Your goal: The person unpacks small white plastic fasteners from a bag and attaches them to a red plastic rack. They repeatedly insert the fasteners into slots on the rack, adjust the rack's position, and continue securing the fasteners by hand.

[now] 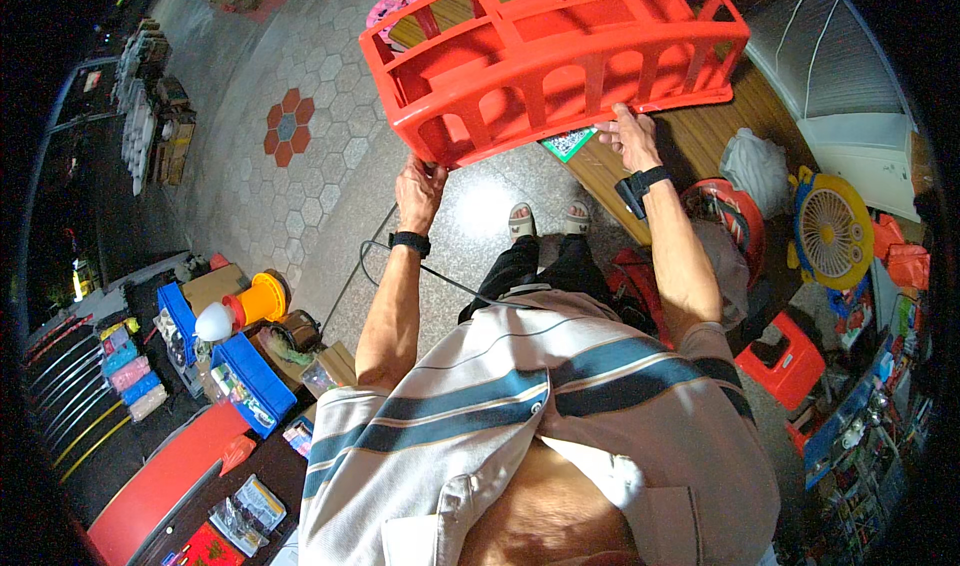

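A red plastic rack (545, 58) with slotted sides and an open top is held up at the top of the head view, tilted with its right end farther away. My left hand (420, 194) is closed on its near left corner, fingertips under the lower edge. Farther right, my right hand (632, 140) grips the same lower edge, thumb on the outside and the other fingers partly hidden. Below the rack, a green-edged card (569, 145) with a printed pattern shows at the edge of a wooden table (725, 136).
A yellow fan (832, 230), a white plastic bag (753, 172) and a red stool (782, 360) stand to the right. Blue bins (252, 384) and a yellow spool-shaped object (262, 297) are at the left. A black cable (440, 278) runs before my body.
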A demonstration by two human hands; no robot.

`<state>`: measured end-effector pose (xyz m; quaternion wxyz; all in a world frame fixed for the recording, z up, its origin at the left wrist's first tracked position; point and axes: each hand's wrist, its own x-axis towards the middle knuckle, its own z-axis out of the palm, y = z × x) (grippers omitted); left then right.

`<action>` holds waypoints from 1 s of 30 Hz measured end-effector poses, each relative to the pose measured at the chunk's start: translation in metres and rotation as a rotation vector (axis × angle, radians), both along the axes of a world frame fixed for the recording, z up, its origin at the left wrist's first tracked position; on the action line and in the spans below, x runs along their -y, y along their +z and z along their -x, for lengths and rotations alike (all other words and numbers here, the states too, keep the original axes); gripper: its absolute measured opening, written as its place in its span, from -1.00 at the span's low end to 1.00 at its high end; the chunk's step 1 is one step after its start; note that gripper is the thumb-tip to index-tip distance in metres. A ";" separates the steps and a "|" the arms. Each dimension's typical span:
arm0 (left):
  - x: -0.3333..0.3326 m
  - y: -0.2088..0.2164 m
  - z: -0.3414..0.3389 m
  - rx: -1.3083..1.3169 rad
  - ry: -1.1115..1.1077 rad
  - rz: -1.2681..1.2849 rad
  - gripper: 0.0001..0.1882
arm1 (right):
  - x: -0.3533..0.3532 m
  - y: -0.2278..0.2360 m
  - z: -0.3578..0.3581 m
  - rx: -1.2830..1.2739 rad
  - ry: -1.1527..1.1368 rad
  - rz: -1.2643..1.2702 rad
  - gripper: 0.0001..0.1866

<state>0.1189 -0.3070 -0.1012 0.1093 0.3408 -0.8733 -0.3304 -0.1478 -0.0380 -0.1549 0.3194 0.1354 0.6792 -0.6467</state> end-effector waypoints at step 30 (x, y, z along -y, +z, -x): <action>0.022 -0.003 -0.004 -0.025 -0.176 -0.363 -0.52 | -0.002 0.019 0.006 0.135 0.102 0.022 -0.66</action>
